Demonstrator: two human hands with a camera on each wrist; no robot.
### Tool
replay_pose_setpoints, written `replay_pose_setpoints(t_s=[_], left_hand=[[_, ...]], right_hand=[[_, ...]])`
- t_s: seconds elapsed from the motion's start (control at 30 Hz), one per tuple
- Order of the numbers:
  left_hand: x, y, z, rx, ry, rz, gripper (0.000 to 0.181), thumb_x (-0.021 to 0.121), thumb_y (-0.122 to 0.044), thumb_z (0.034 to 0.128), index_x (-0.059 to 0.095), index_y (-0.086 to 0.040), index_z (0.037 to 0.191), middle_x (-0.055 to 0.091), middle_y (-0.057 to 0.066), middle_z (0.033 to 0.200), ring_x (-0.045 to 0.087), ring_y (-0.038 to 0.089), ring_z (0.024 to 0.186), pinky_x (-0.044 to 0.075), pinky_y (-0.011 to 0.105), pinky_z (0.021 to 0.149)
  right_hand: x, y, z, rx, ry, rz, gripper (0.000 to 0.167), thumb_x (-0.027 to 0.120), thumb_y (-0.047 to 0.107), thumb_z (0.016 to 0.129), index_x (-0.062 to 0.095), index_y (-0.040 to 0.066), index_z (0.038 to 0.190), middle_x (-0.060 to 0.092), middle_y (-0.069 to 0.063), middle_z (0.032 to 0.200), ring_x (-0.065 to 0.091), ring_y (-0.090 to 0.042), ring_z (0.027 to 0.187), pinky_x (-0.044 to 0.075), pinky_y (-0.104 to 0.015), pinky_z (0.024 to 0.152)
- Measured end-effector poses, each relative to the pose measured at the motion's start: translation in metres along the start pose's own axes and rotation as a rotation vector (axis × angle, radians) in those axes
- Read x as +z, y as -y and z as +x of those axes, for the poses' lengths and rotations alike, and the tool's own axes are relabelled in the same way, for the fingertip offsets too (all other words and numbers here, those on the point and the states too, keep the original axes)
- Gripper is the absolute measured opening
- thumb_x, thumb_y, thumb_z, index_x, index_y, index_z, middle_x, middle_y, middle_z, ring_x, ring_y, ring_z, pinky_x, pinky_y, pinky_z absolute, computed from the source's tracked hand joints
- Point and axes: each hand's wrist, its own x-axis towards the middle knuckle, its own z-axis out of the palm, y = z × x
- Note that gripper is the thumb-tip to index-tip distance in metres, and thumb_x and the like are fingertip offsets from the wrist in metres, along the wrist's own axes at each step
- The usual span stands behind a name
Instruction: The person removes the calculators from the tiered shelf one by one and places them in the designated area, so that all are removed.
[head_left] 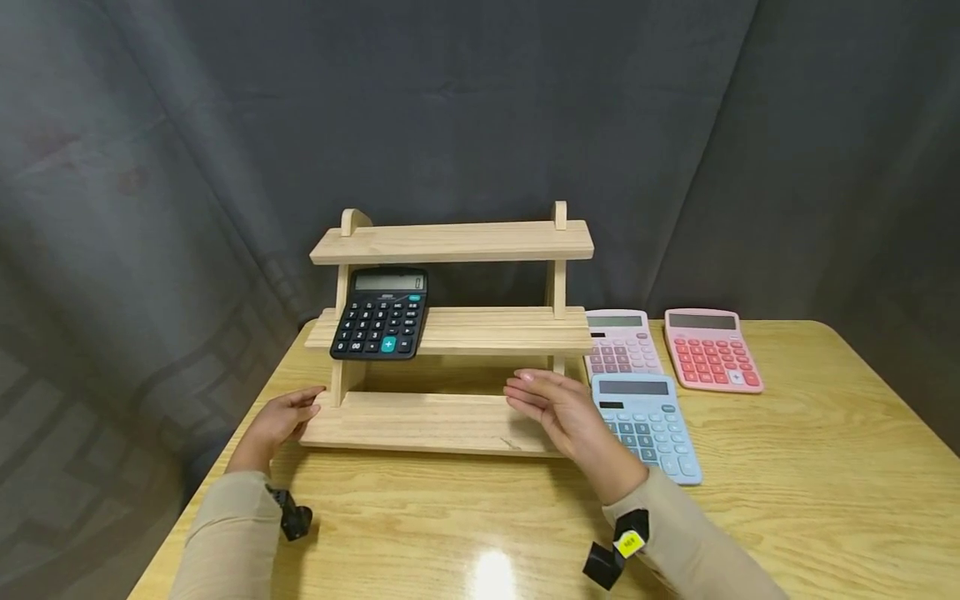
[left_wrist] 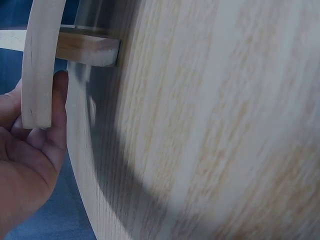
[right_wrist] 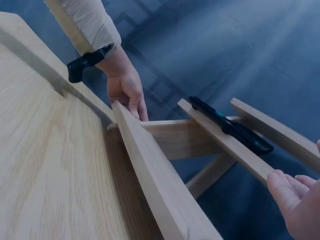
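Observation:
A three-tier wooden shelf (head_left: pixel 420 425) stands on the table. Its left end is gripped at the bottom board by my left hand (head_left: pixel 277 423); in the left wrist view the thumb and fingers of that hand (left_wrist: pixel 35 160) lie on either side of the board. On the middle tier, at the left, a black calculator (head_left: pixel 381 312) leans back with its keys facing me. My right hand (head_left: pixel 562 412) hovers by the right part of the shelf, fingers fairly straight and holding nothing. Beside it lies a blue calculator (head_left: pixel 667 417), partly hidden by that hand.
Right of the shelf, a pale pink calculator (head_left: pixel 626 346) lies partly behind the shelf's edge and the blue one. Farther right is a deeper pink calculator (head_left: pixel 712 350). A dark curtain (head_left: pixel 480 108) hangs behind the wooden table (head_left: pixel 817 467).

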Motion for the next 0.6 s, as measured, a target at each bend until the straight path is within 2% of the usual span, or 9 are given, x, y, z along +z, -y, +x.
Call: replay_pose_setpoints(t_s=[0.2, 0.43, 0.6], left_hand=[[0.000, -0.001, 0.000, -0.003, -0.001, -0.009, 0.044, 0.041, -0.009, 0.0918, 0.029, 0.005, 0.131, 0.035, -0.001, 0.064, 0.031, 0.009, 0.049, 0.030, 0.024, 0.049], [-0.002, -0.001, -0.002, -0.010, 0.002, 0.011, 0.043, 0.038, -0.009, 0.0925, 0.028, 0.004, 0.133, 0.034, 0.000, 0.064, 0.031, 0.009, 0.050, 0.030, 0.025, 0.050], [-0.001, -0.002, -0.002, -0.006, 0.005, 0.013, 0.044, 0.040, -0.010, 0.0920, 0.029, 0.005, 0.132, 0.037, 0.001, 0.070, 0.033, 0.010, 0.053, 0.031, 0.025, 0.051]], right_hand=[[0.014, -0.005, 0.008, 0.020, 0.015, -0.001, 0.020, 0.046, -0.005, 0.085, 0.048, -0.012, 0.104, 0.056, -0.022, 0.094, 0.057, -0.028, 0.088, 0.041, -0.037, 0.080], [0.029, -0.010, 0.017, 0.045, 0.032, -0.054, 0.033, 0.043, -0.003, 0.087, 0.039, -0.018, 0.116, 0.058, -0.017, 0.090, 0.055, -0.031, 0.093, 0.041, -0.035, 0.080], [0.038, -0.011, 0.023, 0.044, 0.021, -0.077, 0.033, 0.043, -0.002, 0.087, 0.040, -0.018, 0.116, 0.057, -0.019, 0.092, 0.050, -0.037, 0.099, 0.042, -0.034, 0.079]])
